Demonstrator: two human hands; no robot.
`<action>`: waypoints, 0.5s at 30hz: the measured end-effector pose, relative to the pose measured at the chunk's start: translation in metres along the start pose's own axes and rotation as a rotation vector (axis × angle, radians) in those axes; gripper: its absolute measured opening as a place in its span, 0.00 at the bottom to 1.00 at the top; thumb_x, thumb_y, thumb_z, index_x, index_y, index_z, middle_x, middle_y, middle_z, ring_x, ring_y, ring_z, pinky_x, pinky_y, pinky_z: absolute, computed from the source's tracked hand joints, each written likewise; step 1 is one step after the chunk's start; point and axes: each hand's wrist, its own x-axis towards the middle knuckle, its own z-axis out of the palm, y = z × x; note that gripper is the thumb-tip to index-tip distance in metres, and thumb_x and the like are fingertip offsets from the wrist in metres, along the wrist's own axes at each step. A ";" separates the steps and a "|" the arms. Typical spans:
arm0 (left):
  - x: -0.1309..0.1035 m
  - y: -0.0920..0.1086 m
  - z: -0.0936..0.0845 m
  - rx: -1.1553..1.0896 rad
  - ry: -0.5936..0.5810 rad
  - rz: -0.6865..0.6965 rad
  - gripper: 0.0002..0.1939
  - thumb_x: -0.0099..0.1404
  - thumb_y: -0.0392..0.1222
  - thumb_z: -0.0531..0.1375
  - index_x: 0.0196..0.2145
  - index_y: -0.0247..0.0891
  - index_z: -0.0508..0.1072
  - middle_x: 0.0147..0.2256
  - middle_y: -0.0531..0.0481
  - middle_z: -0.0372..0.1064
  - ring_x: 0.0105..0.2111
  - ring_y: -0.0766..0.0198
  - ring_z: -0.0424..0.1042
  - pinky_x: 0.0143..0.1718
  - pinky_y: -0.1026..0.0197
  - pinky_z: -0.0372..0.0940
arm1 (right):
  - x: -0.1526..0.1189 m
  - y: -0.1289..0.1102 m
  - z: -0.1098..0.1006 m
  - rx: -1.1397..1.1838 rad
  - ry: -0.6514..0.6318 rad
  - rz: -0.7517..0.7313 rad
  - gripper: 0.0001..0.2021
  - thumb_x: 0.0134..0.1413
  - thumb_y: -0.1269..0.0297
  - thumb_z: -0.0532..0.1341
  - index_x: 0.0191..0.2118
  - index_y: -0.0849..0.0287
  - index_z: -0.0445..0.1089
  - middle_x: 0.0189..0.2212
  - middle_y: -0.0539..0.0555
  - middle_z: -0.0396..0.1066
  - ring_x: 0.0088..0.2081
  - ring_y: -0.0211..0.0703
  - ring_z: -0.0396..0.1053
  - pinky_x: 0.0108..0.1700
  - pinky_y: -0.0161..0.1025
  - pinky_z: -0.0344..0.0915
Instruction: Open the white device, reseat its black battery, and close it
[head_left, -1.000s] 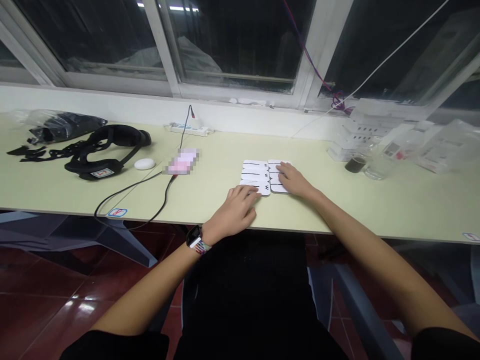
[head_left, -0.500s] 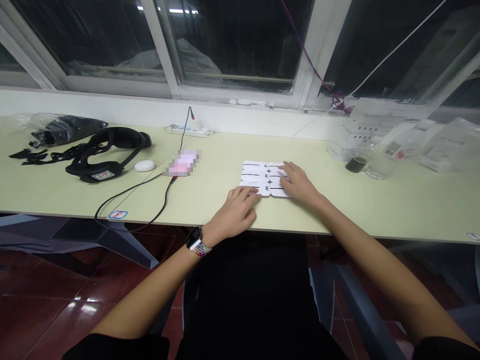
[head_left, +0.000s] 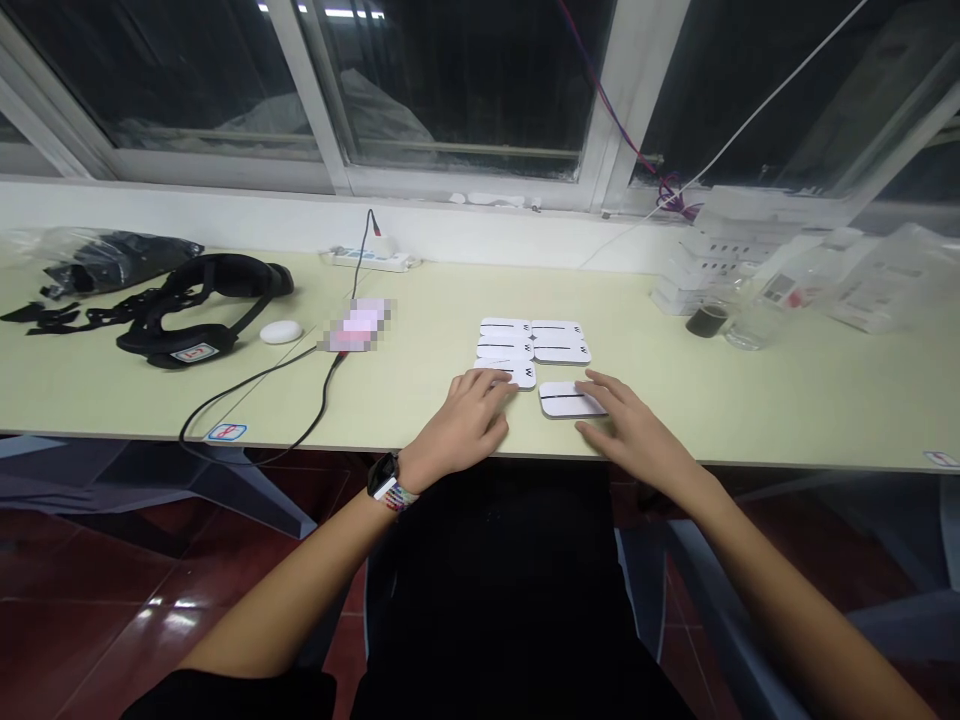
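Several white rounded cards (head_left: pixel 505 345), each with a black line, lie in two columns on the pale table (head_left: pixel 450 295). The left column also bears black letter-like marks. My left hand (head_left: pixel 466 418) rests with its fingertips on the lowest left card (head_left: pixel 527 374), partly covering it. The lowest right card (head_left: pixel 562 400) lies apart from the rest, closer to the table's front edge. My right hand (head_left: pixel 634 432) touches this card's right end with its fingers, thumb spread away and palm low over the table. Fingers of both hands are loosely extended.
To the left are a black headset (head_left: pixel 202 310), a white round case (head_left: pixel 280 332), a blurred pink device (head_left: pixel 358 325) with a black cable, and a power strip (head_left: pixel 371 260). On the right stand white baskets (head_left: pixel 724 250), a cup of dark liquid (head_left: pixel 706 320) and plastic packaging (head_left: pixel 877 280).
The lowest right card has slid toward the front edge, away from the group, with my right hand moving along with it. My left hand stays on the lowest left card.
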 end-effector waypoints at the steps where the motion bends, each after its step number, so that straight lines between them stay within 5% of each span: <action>1: 0.000 0.000 0.000 -0.002 0.002 -0.002 0.24 0.75 0.33 0.54 0.66 0.39 0.69 0.64 0.36 0.66 0.65 0.41 0.63 0.65 0.37 0.63 | 0.000 0.002 -0.002 -0.010 0.005 -0.003 0.24 0.73 0.55 0.61 0.70 0.47 0.67 0.71 0.62 0.66 0.70 0.65 0.68 0.68 0.68 0.72; 8: 0.000 0.002 0.000 0.020 0.041 0.025 0.24 0.75 0.32 0.54 0.66 0.38 0.67 0.64 0.35 0.66 0.65 0.40 0.64 0.65 0.35 0.64 | 0.007 0.010 -0.017 -0.046 0.004 -0.315 0.16 0.78 0.55 0.58 0.61 0.54 0.75 0.51 0.64 0.78 0.51 0.57 0.77 0.53 0.54 0.78; 15: 0.003 0.015 -0.004 -0.024 0.070 0.263 0.34 0.79 0.48 0.61 0.76 0.40 0.55 0.67 0.32 0.65 0.66 0.39 0.67 0.65 0.36 0.66 | 0.029 0.005 0.002 0.197 0.036 -0.120 0.19 0.79 0.54 0.54 0.37 0.56 0.74 0.27 0.51 0.74 0.26 0.41 0.69 0.31 0.38 0.64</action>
